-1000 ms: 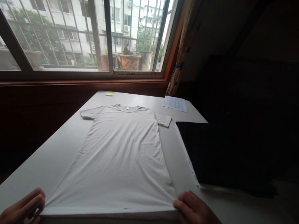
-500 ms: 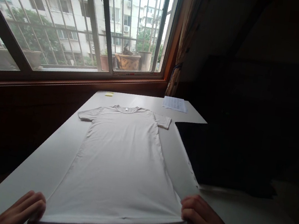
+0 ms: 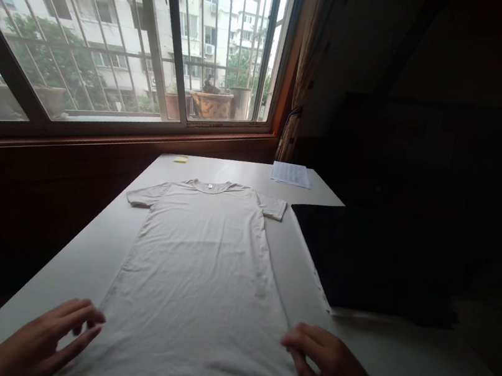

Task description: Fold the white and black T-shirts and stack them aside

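A white short-sleeved T-shirt [image 3: 201, 268] lies spread on the white table [image 3: 54, 272], its neckline at the far end and its hem towards me. Light wrinkles run across its body. At the shirt's lower left edge is my left hand [image 3: 52, 334], its thumb and fingers apart with no cloth between them. My right hand [image 3: 323, 365] is by the lower right edge, fingers curled loosely and a gap showing above the thumb. Its fingertips are at the side seam; whether they touch the fabric is hard to see.
Dark folded cloth [image 3: 375, 269] lies to the right of the shirt on the table. Printed papers [image 3: 291, 174] and a yellow sticky note [image 3: 180, 159] rest near the far edge. Behind stand a barred window [image 3: 127, 37] and a tied curtain [image 3: 299, 94].
Both hands have let go of the hem corners and moved inward and slightly up along the shirt's sides. The stretched hem has slackened and dropped towards me, and more wrinkles show.
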The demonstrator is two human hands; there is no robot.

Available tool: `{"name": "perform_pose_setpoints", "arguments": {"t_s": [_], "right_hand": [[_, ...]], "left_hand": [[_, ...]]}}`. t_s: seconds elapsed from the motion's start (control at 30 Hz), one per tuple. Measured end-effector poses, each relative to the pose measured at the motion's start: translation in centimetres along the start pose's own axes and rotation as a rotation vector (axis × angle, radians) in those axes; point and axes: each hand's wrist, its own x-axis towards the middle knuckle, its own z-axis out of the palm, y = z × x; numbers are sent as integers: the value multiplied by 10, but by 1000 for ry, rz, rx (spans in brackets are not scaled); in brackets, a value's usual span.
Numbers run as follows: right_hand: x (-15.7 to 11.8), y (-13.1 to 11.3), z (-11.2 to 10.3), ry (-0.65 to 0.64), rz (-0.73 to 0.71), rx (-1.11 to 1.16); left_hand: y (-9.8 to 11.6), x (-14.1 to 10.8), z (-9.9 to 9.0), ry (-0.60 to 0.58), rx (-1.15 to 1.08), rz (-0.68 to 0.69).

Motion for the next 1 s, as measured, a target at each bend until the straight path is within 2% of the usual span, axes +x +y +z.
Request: {"name": "perform_pose_setpoints", "arguments": {"t_s": [0.07,0.17,0.27,0.37,0.53,0.8,0.9,1.0], "right_hand": [[16,9,7,78,-6,-45],[45,21,27,103,4,-182],[67,32,51,27,6,-307],[71,42,69,-73,11,-352],[51,51,79,-50,-5,-378],[23,42,72,-3,-88,-389],[16,39,68,-1,-82,-389],[12,38,67,-4,-55,-383]], "left_hand": [[-2,30,3,44,69,64],[-8,81,23,131,179,118],[-19,123,51,145,283,107],[-32,140,74,72,351,31],[-41,120,88,76,400,3],[-31,69,89,132,403,-20],[-26,51,88,187,374,-16],[-22,37,84,168,360,-37]]}}
